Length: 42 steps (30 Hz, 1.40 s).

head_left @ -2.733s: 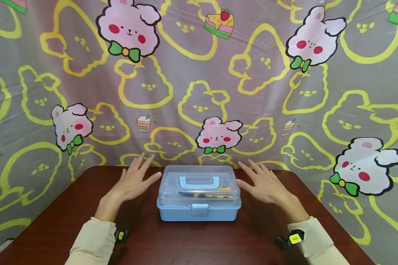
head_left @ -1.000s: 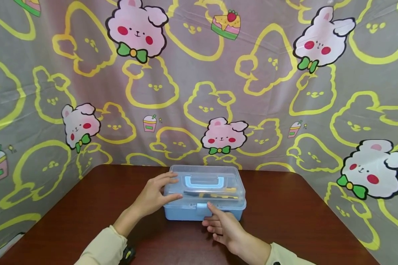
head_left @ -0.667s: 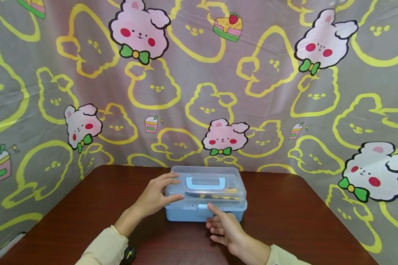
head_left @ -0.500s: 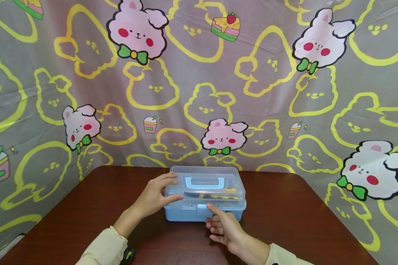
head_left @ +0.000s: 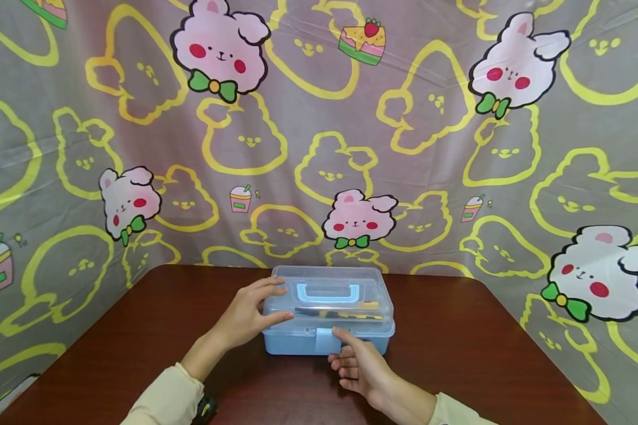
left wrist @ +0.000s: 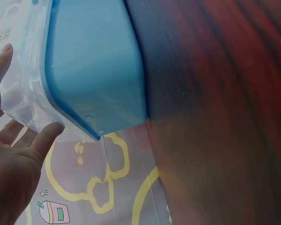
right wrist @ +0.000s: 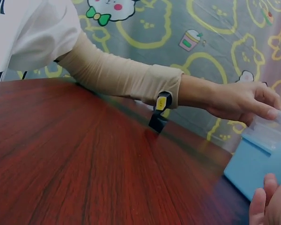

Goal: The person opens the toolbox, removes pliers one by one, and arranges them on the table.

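Note:
A storage box (head_left: 276,342) with a light blue base and a clear lid (head_left: 329,274) stands on the table, its lid down. My left hand (head_left: 244,316) holds the lid's left end, thumb at the front and fingers around the far side. In the left wrist view, those fingers (left wrist: 49,136) touch the clear plastic. My right hand (head_left: 367,366) is at the front, its thumb against the blue latch (head_left: 325,341). Its other fingers bend loosely below the latch. Yellow and dark items (head_left: 351,314) show through the lid, their kind unclear.
A pale blue handle (head_left: 328,293) lies on top of the lid. The dark red-brown wooden table (head_left: 457,354) extends around the box. Behind it hangs a cartoon-print curtain (head_left: 298,177). A small black device with a yellow label (right wrist: 161,103) is strapped to the left wrist.
Both hands have come in from beside the box, the left onto the lid, the right to the latch. Lately the right thumb and the latch have shifted slightly downward; the left hand has stayed put.

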### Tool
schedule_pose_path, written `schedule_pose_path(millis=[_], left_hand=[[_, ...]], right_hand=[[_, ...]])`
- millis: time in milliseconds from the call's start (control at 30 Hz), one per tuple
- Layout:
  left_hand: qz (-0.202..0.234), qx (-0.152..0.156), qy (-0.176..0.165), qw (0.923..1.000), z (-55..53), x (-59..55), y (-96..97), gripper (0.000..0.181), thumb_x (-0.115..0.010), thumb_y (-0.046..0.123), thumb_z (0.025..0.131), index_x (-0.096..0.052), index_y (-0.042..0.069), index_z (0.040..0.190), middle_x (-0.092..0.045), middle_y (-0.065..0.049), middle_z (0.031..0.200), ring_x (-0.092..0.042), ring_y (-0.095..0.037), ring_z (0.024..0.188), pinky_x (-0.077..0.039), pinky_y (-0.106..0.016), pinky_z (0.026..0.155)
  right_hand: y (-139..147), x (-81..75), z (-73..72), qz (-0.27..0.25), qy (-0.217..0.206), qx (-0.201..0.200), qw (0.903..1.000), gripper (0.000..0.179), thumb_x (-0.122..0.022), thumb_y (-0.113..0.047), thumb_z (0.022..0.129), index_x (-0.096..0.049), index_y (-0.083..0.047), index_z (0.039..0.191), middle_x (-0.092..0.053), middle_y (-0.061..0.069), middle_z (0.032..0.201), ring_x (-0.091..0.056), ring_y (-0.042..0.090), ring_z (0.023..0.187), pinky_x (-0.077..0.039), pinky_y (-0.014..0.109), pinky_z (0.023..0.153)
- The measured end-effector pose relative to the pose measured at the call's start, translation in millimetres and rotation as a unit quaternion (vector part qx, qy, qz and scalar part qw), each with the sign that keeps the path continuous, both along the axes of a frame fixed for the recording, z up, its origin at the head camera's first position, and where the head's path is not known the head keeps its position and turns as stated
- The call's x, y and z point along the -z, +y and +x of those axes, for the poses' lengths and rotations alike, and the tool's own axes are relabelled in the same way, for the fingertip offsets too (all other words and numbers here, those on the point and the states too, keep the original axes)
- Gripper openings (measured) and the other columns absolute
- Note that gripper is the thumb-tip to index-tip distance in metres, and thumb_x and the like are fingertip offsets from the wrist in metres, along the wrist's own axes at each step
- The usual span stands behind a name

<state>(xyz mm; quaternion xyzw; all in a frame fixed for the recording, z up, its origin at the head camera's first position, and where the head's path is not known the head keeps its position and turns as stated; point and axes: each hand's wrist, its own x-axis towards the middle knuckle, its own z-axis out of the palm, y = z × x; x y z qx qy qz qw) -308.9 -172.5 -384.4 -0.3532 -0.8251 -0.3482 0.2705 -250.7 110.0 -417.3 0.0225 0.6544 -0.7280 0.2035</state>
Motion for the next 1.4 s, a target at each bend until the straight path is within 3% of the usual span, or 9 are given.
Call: schedule_pose_path(millis=[333, 567, 700, 900, 1000, 1133, 1233, 1300, 1400], left_hand=[[0.009, 0.002, -0.012, 0.9999, 0.4, 0.6, -0.7, 0.052, -0.09, 0.032, 0.082, -0.075, 0.005, 0.123, -0.063, -0.011, 0.138, -0.063, -0.023, 0.111, -0.047, -0.025, 0.062], [0.003, -0.001, -0.016, 0.9999, 1.4, -1.4, 1.2, 0.051, -0.089, 0.034, 0.084, -0.075, 0.005, 0.124, -0.063, -0.01, 0.139, -0.057, -0.029, 0.128, -0.049, -0.026, 0.068], [-0.005, -0.009, -0.014, 0.9998, 2.4, -2.0, 1.9, 0.051, -0.089, 0.034, 0.084, -0.074, 0.006, 0.124, -0.063, -0.009, 0.139, -0.059, -0.028, 0.125, -0.05, -0.029, 0.071], [-0.033, -0.027, -0.039, 0.9983, 6.0, -3.6, 3.3, 0.053, -0.086, 0.037, 0.087, -0.07, 0.007, 0.128, -0.058, -0.01, 0.144, -0.052, -0.03, 0.134, -0.051, -0.048, 0.097], [-0.05, -0.033, -0.05, 0.9969, 8.9, -3.7, 2.7, 0.061, -0.086, 0.035, 0.087, -0.064, 0.004, 0.135, -0.053, -0.013, 0.148, -0.049, -0.033, 0.137, -0.045, -0.055, 0.104], [-0.058, -0.047, -0.085, 0.9936, 15.8, -3.0, -2.5, 0.086, -0.087, 0.036, 0.086, -0.045, -0.002, 0.152, -0.042, -0.02, 0.156, -0.044, -0.037, 0.139, -0.042, -0.058, 0.106], [-0.062, -0.073, -0.142, 0.9852, 22.7, -2.0, -9.2, 0.103, -0.086, 0.042, 0.085, -0.03, -0.003, 0.159, -0.032, -0.024, 0.161, -0.037, -0.041, 0.143, -0.037, -0.06, 0.109], [-0.071, -0.089, -0.184, 0.9763, 26.6, -1.8, -14.3, 0.111, -0.085, 0.047, 0.085, -0.022, -0.003, 0.162, -0.028, -0.024, 0.163, -0.033, -0.042, 0.146, -0.034, -0.061, 0.111], [-0.087, -0.097, -0.235, 0.9632, 30.8, -2.7, -21.3, 0.115, -0.083, 0.051, 0.086, -0.018, -0.006, 0.161, -0.027, -0.028, 0.163, -0.029, -0.045, 0.148, -0.03, -0.063, 0.112]], right_hand=[[4.9, -0.3, 1.2, 0.011, -0.011, -0.038, 0.9991, 0.051, -0.069, -0.05, 0.093, -0.07, -0.002, 0.111, -0.064, -0.003, 0.086, -0.051, 0.009, 0.063, -0.04, 0.023, 0.058], [6.5, 2.9, 0.5, 0.008, -0.008, -0.041, 0.9991, 0.048, -0.068, -0.045, 0.093, -0.07, -0.002, 0.114, -0.063, -0.002, 0.089, -0.051, 0.009, 0.064, -0.041, 0.023, 0.059], [6.5, 3.6, 0.4, 0.012, -0.004, -0.044, 0.999, 0.046, -0.069, -0.044, 0.092, -0.07, -0.002, 0.113, -0.064, -0.002, 0.089, -0.052, 0.01, 0.065, -0.041, 0.024, 0.059], [12.2, -1.6, 0.3, 0.055, 0.009, -0.076, 0.9956, 0.044, -0.073, -0.044, 0.092, -0.07, -0.004, 0.109, -0.066, 0.0, 0.091, -0.058, 0.011, 0.068, -0.045, 0.025, 0.058], [21.6, -6.7, 1.4, 0.104, 0.055, -0.106, 0.9873, 0.04, -0.072, -0.037, 0.096, -0.072, 0.0, 0.111, -0.067, 0.003, 0.093, -0.06, 0.013, 0.07, -0.048, 0.028, 0.06], [41.9, -14.5, 3.1, 0.19, 0.175, -0.107, 0.9601, 0.032, -0.073, -0.026, 0.097, -0.075, 0.002, 0.112, -0.069, 0.005, 0.089, -0.06, 0.015, 0.07, -0.05, 0.03, 0.059], [59.9, -18.3, 2.7, 0.255, 0.268, -0.058, 0.9274, 0.021, -0.077, -0.022, 0.094, -0.078, -0.003, 0.103, -0.069, 0.001, 0.083, -0.06, 0.015, 0.07, -0.051, 0.03, 0.06], [72.6, -18.9, 1.1, 0.299, 0.328, -0.022, 0.8958, 0.012, -0.079, -0.02, 0.092, -0.079, -0.009, 0.095, -0.07, -0.004, 0.08, -0.061, 0.012, 0.07, -0.051, 0.029, 0.061], [91.7, -16.0, -4.2, 0.362, 0.415, 0.028, 0.8342, 0.006, -0.082, -0.017, 0.09, -0.077, -0.019, 0.086, -0.067, -0.015, 0.075, -0.059, 0.006, 0.067, -0.049, 0.027, 0.06]])
